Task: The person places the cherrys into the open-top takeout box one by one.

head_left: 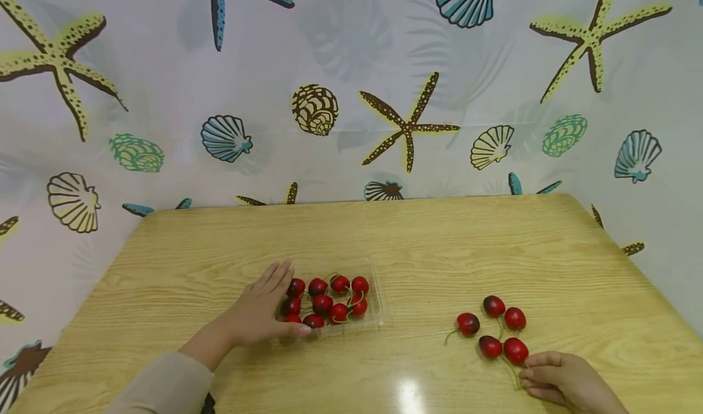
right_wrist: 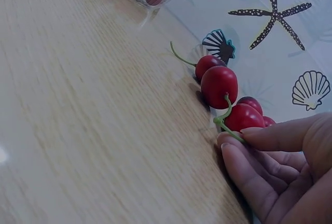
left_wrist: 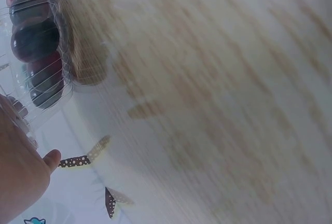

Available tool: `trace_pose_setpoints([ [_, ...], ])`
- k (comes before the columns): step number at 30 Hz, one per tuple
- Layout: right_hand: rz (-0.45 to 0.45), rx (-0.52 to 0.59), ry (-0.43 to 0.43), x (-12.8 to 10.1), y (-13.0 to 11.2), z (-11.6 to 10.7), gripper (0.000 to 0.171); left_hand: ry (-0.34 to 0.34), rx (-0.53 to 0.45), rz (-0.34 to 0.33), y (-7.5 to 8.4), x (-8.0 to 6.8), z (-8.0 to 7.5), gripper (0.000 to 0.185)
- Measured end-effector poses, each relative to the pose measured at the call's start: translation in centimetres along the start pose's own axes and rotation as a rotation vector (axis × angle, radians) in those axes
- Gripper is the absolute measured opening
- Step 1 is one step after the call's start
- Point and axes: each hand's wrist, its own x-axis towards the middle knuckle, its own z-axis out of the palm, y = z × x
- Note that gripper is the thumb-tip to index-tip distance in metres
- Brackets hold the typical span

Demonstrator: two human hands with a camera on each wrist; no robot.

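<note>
In the lower middle of the head view, the left hand (head_left: 263,312) lies with straight fingers against the left side of a clear shallow plastic tray (head_left: 376,292). It presses the tray flat on the light wooden desk (head_left: 428,243) and grips nothing. The tray already holds a number of glossy red cherries with green stems (head_left: 329,301).

In the lower right of the same view, five loose red cherries (head_left: 497,330) lie in a small group on the desk, well apart from the tray. The right hand (head_left: 568,382) is just below this group. In the right wrist view its thumb and fingers (right_wrist: 270,136) pinch the thin green stem (right_wrist: 224,120) of the nearest cherry (right_wrist: 245,117), which rests on the desk.

The step in hand seems to be picking up one loose cherry by its stem. The next move calls for a lift without pulling the stem off, then a carry leftward over the tray rim while the left hand steadies the tray. The left wrist view is blurred, so the exact contact with the tray there is probably only light.
</note>
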Motion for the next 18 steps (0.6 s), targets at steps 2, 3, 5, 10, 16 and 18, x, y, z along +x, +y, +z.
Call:
trace_pose_setpoints([
  [2, -0.009, 0.024, -0.017, -0.01, 0.09, -0.04, 0.020, 0.001, 0.003, -0.001, 0.04, 0.03, 0.02, 0.107],
  [3, -0.014, 0.038, -0.024, -0.01, 0.15, -0.05, 0.019, 0.002, 0.004, -0.001, 0.06, 0.04, 0.02, 0.107],
  [5, -0.020, 0.076, -0.038, 0.02, 0.25, -0.06, 0.018, 0.004, 0.005, 0.000, 0.08, 0.07, 0.04, 0.107],
  [10, -0.034, 0.151, -0.045, 0.09, 0.30, 0.01, 0.014, 0.008, 0.004, 0.003, 0.12, 0.11, 0.04, 0.107],
  [16, -0.054, 0.154, -0.023, 0.28, -0.10, 0.48, 0.020, 0.011, 0.014, 0.003, 0.01, 0.15, 0.11, 0.107],
  [18, -0.063, 0.173, -0.019, 0.33, -0.19, 0.71, 0.021, 0.010, 0.015, 0.000, -0.05, 0.13, 0.15, 0.107],
])
